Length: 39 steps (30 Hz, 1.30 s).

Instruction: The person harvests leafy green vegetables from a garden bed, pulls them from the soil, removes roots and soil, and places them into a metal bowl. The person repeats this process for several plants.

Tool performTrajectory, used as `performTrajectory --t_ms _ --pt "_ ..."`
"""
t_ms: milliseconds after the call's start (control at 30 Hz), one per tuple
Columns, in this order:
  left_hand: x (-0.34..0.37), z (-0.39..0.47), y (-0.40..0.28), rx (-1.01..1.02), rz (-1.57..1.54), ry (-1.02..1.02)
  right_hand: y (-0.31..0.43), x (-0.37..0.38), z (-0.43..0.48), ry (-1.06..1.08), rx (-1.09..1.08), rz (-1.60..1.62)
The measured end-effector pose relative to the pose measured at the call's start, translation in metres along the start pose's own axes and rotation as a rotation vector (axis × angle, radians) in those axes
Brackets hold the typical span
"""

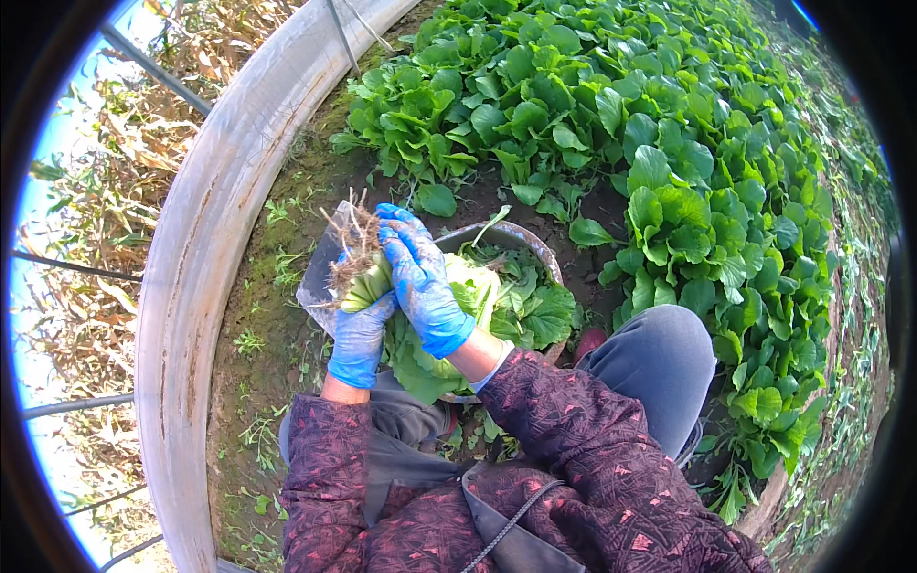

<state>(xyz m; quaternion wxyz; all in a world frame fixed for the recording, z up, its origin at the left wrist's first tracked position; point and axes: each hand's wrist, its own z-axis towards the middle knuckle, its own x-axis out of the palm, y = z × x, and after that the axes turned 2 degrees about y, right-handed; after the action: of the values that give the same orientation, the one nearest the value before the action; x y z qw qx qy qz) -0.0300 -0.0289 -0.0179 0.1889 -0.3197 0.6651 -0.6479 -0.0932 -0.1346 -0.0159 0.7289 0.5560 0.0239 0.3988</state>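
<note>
My left hand (362, 342), in a blue disposable glove, is wrapped around the pale stalks of a bunch of leafy greens (367, 286). Tangled, soil-brown roots (356, 240) stick out at the bunch's upper end, pointing away from me. My right hand (423, 283), gloved the same way and smeared with soil, presses against the other side of the stalks, near the roots. The bunch's leaves (423, 362) hang down towards me over a round basin (534, 247). Loose green leaves (534, 311) lie in that basin. Part of the left fingers is hidden behind the bunch.
Behind and left of the hands lies a flat grey sheet-like piece (319, 279), partly covered. Dense leafy plants (537, 93) grow ahead and to the right. A plastic film wall (193, 301) curves along the left, with dry stalks (93, 301) beyond. My bent knee (652, 372) is right of the basin.
</note>
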Motion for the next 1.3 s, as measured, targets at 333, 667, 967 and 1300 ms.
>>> performTrajectory --t_ms 333,667,967,1300 --pt "-0.023 0.003 -0.017 0.030 0.236 0.095 -0.005 0.015 -0.010 -0.091 -0.093 -0.266" --pt "-0.007 0.001 0.017 0.016 -0.227 -0.066 -0.009 0.014 -0.005 -0.018 -0.006 -0.230" --pt "-0.010 -0.007 -0.035 0.009 -0.270 0.045 0.009 -0.082 0.039 0.271 0.212 -0.315" --pt "-0.010 -0.017 -0.035 -0.034 -0.181 0.134 -0.018 -0.069 0.002 0.337 0.654 -0.155"
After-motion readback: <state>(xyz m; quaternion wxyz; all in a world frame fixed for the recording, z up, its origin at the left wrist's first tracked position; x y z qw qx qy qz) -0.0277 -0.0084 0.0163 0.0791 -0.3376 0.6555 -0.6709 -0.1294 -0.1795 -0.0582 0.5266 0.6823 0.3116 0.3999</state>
